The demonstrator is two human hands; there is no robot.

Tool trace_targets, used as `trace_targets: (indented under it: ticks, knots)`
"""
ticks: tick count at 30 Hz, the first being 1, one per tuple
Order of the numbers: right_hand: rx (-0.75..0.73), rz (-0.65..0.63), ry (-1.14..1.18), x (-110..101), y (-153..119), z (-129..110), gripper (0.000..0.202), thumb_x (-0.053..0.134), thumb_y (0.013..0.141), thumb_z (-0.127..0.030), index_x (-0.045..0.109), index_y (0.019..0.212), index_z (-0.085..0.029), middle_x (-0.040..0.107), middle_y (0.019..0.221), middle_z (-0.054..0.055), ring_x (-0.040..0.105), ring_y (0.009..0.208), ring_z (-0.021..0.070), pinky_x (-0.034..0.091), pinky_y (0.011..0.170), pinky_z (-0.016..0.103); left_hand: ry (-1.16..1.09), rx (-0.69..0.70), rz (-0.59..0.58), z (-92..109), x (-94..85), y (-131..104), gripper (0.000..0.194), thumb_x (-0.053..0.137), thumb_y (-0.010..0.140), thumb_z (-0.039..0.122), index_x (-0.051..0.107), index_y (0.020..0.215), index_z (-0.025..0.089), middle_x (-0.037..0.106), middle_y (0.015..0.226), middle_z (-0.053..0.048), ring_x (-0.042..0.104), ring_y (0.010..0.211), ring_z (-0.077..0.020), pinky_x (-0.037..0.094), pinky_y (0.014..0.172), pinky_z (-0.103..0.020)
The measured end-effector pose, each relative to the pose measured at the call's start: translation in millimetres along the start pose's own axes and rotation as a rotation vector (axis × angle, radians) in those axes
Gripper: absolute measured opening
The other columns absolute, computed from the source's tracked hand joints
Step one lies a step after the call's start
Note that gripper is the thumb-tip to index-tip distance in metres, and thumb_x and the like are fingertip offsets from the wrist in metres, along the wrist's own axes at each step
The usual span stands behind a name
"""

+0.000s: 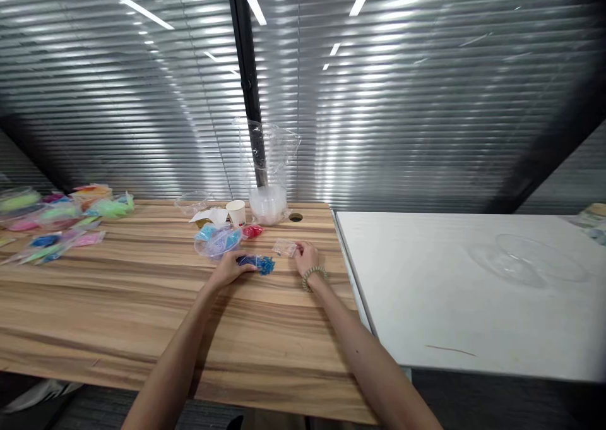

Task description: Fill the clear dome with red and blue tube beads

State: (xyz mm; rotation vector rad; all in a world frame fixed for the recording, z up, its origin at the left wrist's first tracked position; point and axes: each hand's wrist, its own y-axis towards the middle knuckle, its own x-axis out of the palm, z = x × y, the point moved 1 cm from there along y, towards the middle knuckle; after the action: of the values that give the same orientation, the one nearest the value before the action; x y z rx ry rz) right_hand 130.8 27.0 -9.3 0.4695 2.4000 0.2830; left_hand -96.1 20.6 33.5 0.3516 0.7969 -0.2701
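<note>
My left hand (pixel 229 268) is closed on a small bundle of blue strips (pixel 261 264), whose frilly ends point right, just above the wooden table. Between the fingertips of my right hand (pixel 307 257) is the edge of a small clear plastic bag (pixel 285 247); what it contains is too small to make out. A beaded bracelet circles my right wrist. Just beyond my left hand stands a clear round bowl (pixel 211 248) with light blue and lilac packets in it. A red packet (pixel 252 230) lies to the right of the bowl.
A paper cup (pixel 235 213) and a stack of clear lids or bowls in plastic wrap (pixel 268 204) stand at the back. Colourful bags (pixel 61 218) pile up on the left. A white table (pixel 454 316) adjoins on the right, holding clear round lids (pixel 540 258).
</note>
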Motion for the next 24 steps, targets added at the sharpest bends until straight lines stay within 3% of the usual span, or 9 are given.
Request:
trace_targets:
  ticks: [24]
  knots:
    - [-0.010,-0.011,0.033,-0.9,-1.8,-2.5,0.028,0.048,0.075,-0.007,0.066,0.095,-0.012,0.067,0.098,0.010,0.060,0.090,0.0179,0.043,0.084,0.027,-0.058,-0.032,0.043,0.3,-0.1,0.2,0.033,0.069,0.064,0.040,0.070,0.085,0.014,0.071,0.081,-0.006,0.062,0.077,-0.0225,0.047,0.073,-0.031]
